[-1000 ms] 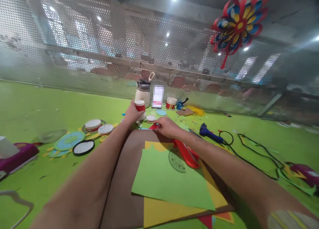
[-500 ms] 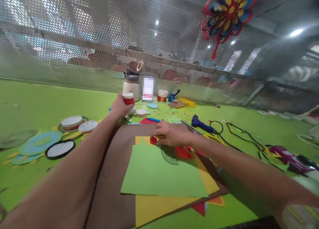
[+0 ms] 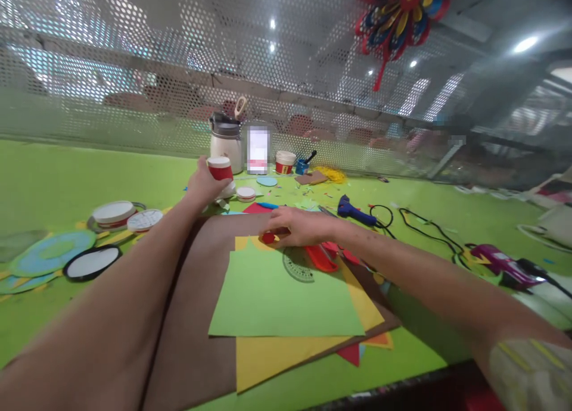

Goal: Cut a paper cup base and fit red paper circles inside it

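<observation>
My left hand (image 3: 203, 186) is wrapped round a small red tub with a white top (image 3: 220, 170), near the far side of the table. Something white shows just beneath the tub. My right hand (image 3: 297, 226) is curled above the green paper's upper edge, fingers closed on a small red piece (image 3: 269, 237); its exact kind is unclear. Below that hand, a clear protractor (image 3: 298, 266) and a bright red object (image 3: 320, 258) lie on the green paper (image 3: 286, 304). Yellow paper (image 3: 272, 360) and a brown board (image 3: 196, 315) lie underneath.
Behind stand a white jug (image 3: 226, 149), a lit phone (image 3: 258, 150) and a red-white tub (image 3: 285, 162). To the right lie a blue glue gun (image 3: 356, 211), its black cord and a purple tool (image 3: 503, 265). Round lids (image 3: 114, 212) and paper discs (image 3: 53, 253) sit left.
The whole view has shifted slightly, with things appearing higher and further left. Both hands keep about the same places over the table, still holding the tub and the red piece.
</observation>
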A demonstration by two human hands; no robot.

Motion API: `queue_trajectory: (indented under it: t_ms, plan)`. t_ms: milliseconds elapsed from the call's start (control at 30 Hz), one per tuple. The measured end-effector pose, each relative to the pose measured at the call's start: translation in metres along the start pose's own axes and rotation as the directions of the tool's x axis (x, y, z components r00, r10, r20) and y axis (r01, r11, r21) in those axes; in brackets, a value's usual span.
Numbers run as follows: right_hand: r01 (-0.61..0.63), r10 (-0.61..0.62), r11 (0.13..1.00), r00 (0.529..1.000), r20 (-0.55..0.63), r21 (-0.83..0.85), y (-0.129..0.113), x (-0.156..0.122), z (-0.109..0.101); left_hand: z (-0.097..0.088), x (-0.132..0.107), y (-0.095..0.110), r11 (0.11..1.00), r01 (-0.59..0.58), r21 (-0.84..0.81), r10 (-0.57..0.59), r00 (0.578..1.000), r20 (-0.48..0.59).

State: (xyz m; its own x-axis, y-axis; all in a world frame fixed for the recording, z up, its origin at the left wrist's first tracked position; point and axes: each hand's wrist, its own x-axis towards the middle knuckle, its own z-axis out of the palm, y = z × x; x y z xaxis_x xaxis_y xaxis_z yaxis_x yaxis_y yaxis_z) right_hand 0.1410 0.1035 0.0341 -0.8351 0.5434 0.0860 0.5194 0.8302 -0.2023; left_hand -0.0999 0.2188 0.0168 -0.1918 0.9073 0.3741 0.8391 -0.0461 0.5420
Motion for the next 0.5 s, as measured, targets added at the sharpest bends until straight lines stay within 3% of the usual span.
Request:
queue_trajectory:
  t_ms: [200, 500]
  plan:
    - [-0.055, 0.056, 0.998, 0.998, 0.034, -0.023, 0.007, -0.002, -0.008, 0.001, 0.000, 0.000, 1.000, -0.029, -0.004, 0.029, 1.000, 0.006]
    - [-0.146, 0.151, 0.984, 0.988, 0.044, -0.100, -0.011, 0.005, 0.006, 0.002, 0.000, -0.003, 0.998, -0.064, -0.024, 0.064, 0.998, -0.001]
